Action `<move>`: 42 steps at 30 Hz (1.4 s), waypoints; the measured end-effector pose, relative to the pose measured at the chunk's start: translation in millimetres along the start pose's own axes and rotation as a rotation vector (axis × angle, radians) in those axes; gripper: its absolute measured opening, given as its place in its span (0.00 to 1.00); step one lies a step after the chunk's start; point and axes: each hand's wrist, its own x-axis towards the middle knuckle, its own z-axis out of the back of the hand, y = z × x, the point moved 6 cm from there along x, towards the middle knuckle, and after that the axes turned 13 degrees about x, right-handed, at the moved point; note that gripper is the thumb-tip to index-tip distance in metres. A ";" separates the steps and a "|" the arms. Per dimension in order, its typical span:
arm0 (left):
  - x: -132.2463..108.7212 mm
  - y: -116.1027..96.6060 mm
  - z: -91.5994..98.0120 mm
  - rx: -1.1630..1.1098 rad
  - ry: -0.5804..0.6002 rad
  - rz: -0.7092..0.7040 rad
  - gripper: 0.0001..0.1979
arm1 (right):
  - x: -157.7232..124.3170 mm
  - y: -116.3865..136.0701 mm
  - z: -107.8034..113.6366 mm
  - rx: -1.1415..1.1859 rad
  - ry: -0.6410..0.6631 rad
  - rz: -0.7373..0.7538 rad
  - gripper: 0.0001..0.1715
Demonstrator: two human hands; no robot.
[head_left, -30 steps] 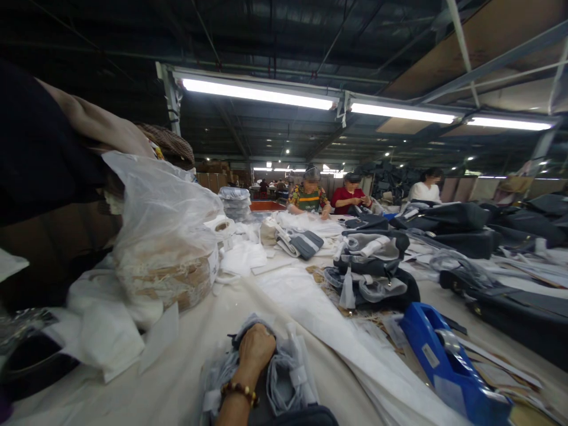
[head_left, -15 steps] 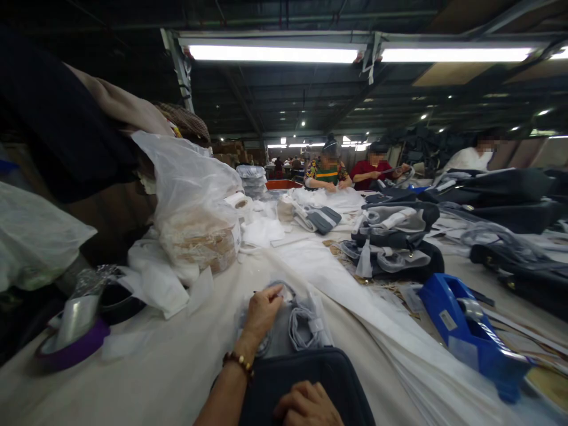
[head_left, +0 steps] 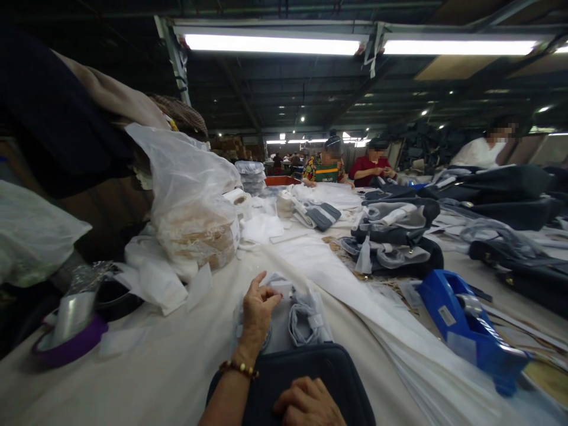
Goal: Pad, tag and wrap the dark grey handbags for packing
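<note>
A dark navy padded bag or case (head_left: 328, 367) lies in front of me at the table's near edge. My right hand (head_left: 310, 404) rests on it, fingers loosely bent and somewhat apart, with nothing visible in them. Beyond the bag's far edge is a bundled light grey strap (head_left: 306, 325) in clear wrapping. Over the left of this bundle is my left hand (head_left: 256, 307), index finger raised and thumb pointing right, fingers apart. A small white piece (head_left: 281, 287) shows just past its thumb. Part of the wrapped strap is hidden behind the left hand.
At right stands a blue tape dispenser (head_left: 465, 331), behind it stacked dark bags (head_left: 394, 236). A purple tape roll (head_left: 71, 349) and plastic-covered bundle (head_left: 199, 219) are left. White sheeting (head_left: 355, 302) runs along the table. Co-workers (head_left: 326, 168) are across it.
My left hand has lifted its index finger and spread its fingers, which were closer together over the strap bundle. My right hand stays on the bag. The view has shifted slightly.
</note>
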 end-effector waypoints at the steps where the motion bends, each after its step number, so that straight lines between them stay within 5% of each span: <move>1: -1.2 1.3 -0.3 0.025 0.020 -0.003 0.37 | 1.2 1.1 1.2 0.004 0.006 -0.002 0.14; 9: -5.1 7.8 -6.2 0.368 0.215 -0.070 0.18 | 0.9 2.0 4.6 0.028 0.028 -0.029 0.13; 15: -30.5 1.1 -9.9 0.601 0.284 -0.252 0.26 | -1.6 3.3 0.4 -0.035 0.149 -0.037 0.13; 18: -45.7 -0.9 -9.6 0.702 0.269 -0.391 0.27 | -0.8 4.1 2.2 -0.027 0.153 -0.061 0.13; 22: -62.2 -2.1 -8.0 0.796 0.252 -0.605 0.14 | 2.1 6.2 6.7 -0.001 0.082 -0.037 0.14; 32: -93.1 -18.3 10.3 0.826 0.110 -0.993 0.16 | 17.2 15.8 19.9 0.067 0.003 -0.010 0.16; 38: -103.9 -18.8 6.9 0.891 0.154 -1.067 0.18 | 18.7 17.7 19.0 0.049 0.087 -0.045 0.12; 42: -111.4 -20.2 3.7 0.925 0.078 -1.169 0.20 | 18.3 19.6 23.3 0.008 0.076 -0.068 0.10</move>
